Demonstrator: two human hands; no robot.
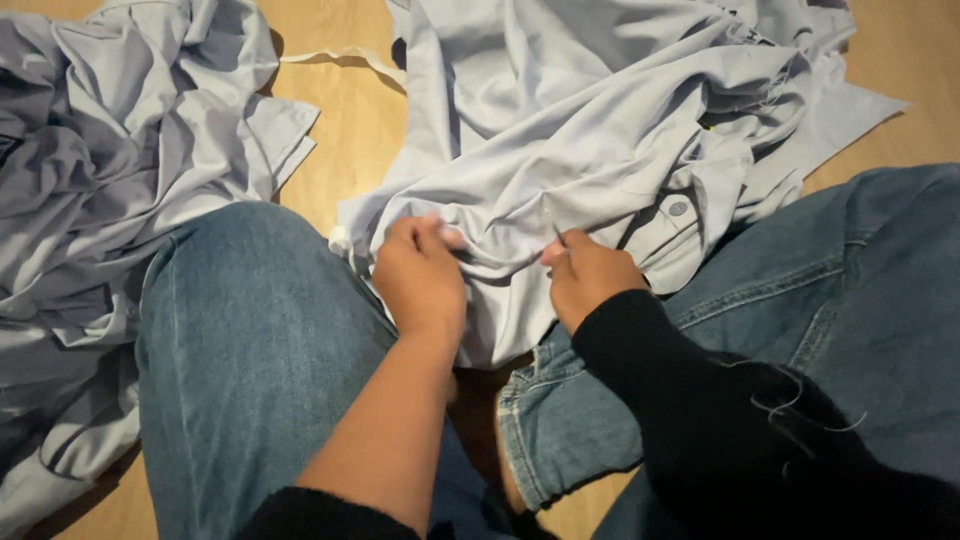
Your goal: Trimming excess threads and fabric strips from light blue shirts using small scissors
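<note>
A pale blue shirt [600, 110] lies crumpled over the floor and my lap, with a button [677, 209] showing on its placket. My left hand [420, 275] pinches a fold of this shirt near its lower edge. My right hand [588, 275] grips the same cloth just to the right, thumb and finger closed on something thin that I cannot make out. The two hands are a few centimetres apart, above my legs in blue jeans [250, 350]. My right arm wears a black sleeve [720, 420].
A second heap of pale blue garments [110, 170] covers the left side. A tan wooden floor [350, 130] shows between the two heaps and at the top right. Loose threads hang from the black sleeve.
</note>
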